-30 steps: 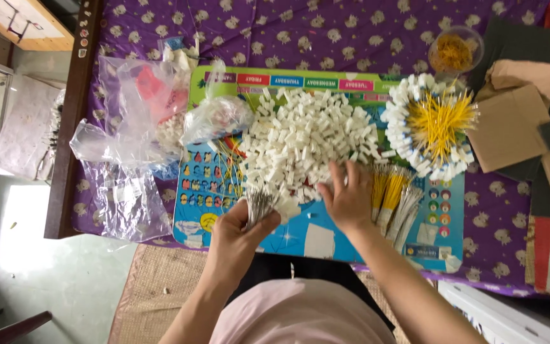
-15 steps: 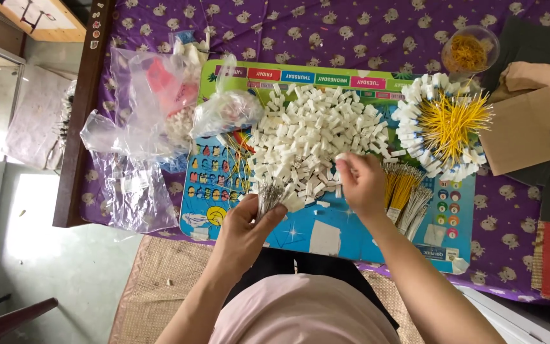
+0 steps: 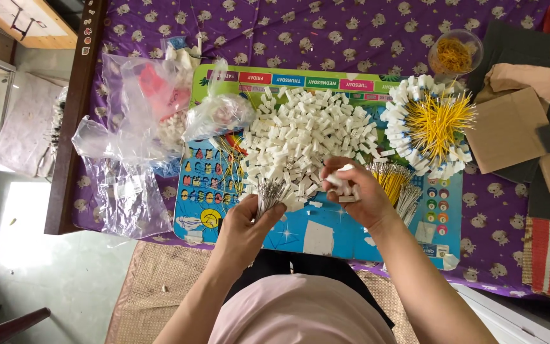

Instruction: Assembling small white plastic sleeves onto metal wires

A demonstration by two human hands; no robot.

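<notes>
My left hand [image 3: 247, 223] grips a bundle of thin wires [image 3: 268, 192] with bare metal ends, held fanned upward over a colourful board [image 3: 326, 230]. Just to its right, my right hand [image 3: 355, 193] pinches a small white plastic piece [image 3: 344, 170] between its fingertips. Both hands sit at the near edge of a big heap of white plastic pieces [image 3: 307, 138] on the board. Right of my right hand lie loose yellow wires [image 3: 392, 177].
A ring of finished yellow wires with white ends [image 3: 429, 125] lies at the board's right. Clear plastic bags [image 3: 136, 129] crowd the left. A small bowl of yellow bits [image 3: 454, 55], cardboard pieces [image 3: 508, 130] and a purple patterned cloth [image 3: 326, 32] surround the board.
My right hand has lifted off the heap toward the wire bundle, now holding a white piece. The left hand kept the bundle nearly still.
</notes>
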